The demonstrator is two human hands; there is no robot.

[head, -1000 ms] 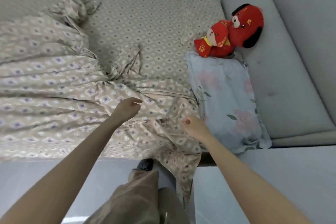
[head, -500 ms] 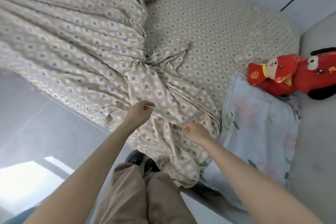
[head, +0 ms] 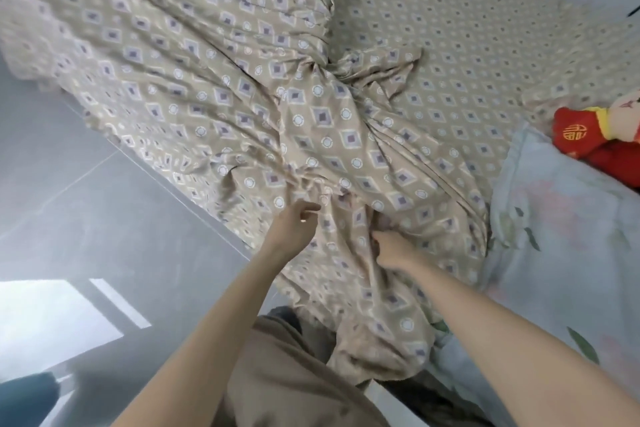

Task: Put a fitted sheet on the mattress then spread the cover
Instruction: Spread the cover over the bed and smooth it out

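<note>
A beige cover [head: 194,55] with a diamond print lies bunched and creased over the left part of the bed, its near corner hanging off the edge over my legs. Beneath it the matching fitted sheet [head: 467,55] lies flat on the mattress toward the right. My left hand [head: 294,222] pinches a fold of the cover near the bed's edge. My right hand [head: 391,248] is closed on a gathered fold just to the right, a hand's width away.
A pale floral pillow [head: 561,225] lies at the right end of the bed, with a red plush toy [head: 588,135] above it. Grey tiled floor [head: 104,236] runs along the left. My tan trousers [head: 287,374] stand against the bed.
The view has swung left and closer to the bed. My hands stay on the cover's near edge and have drawn a little nearer to each other.
</note>
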